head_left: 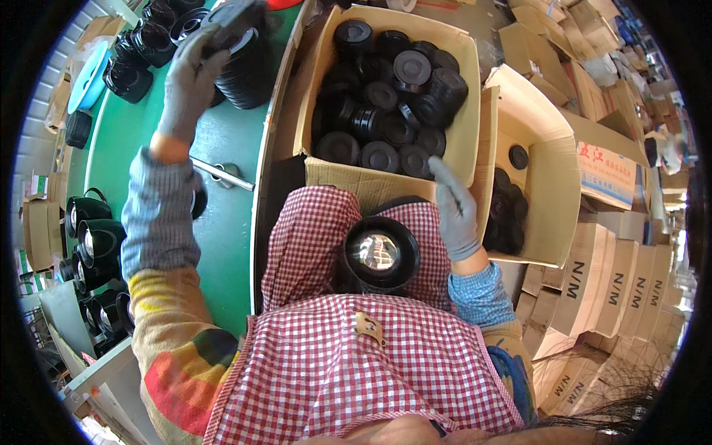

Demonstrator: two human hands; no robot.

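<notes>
Grey gloves cover both my hands. My left hand [194, 83] reaches over the green table to a tall stack of black rings [247, 78], its fingers and thumb at the edge of a blurred black ring [241, 21] at the top. My right hand [455, 211] hovers near the corner of a carton [371, 178], its fingers stretched out and nothing in it. Between my thighs rests a round black housing [380, 254] with a shiny, clear centre, touched by neither hand. Many black round caps [382, 96] fill the carton in front of me.
A second carton [545, 185] on the right holds several black round parts. On the green table [226, 271] lies a metal rod tool [222, 174]. Black housings [96, 245] line its left side; a light-blue basin [90, 74] stands farther back. Stacked cartons [593, 274] rise at right.
</notes>
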